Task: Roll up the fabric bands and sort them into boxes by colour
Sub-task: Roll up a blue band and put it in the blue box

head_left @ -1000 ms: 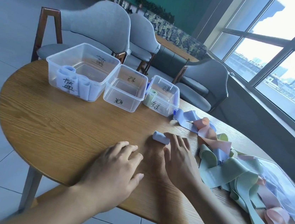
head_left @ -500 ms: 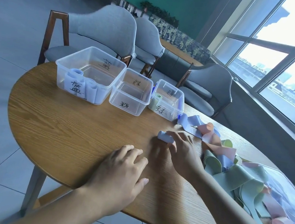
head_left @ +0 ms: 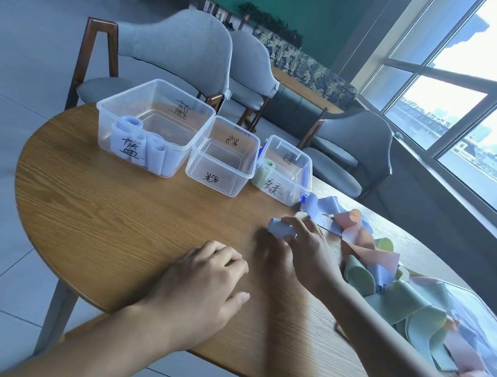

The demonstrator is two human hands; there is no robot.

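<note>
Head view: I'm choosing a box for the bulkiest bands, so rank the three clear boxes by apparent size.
1. Left box
2. Middle box
3. Right box
The right box sits slightly farther away, so its rank is less sure.

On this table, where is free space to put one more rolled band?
Bare wood lies between the three boxes and the left hand, out to the table's left edge. The right side is crowded: loose bands pile beside the right hand, which holds a blue roll.
</note>
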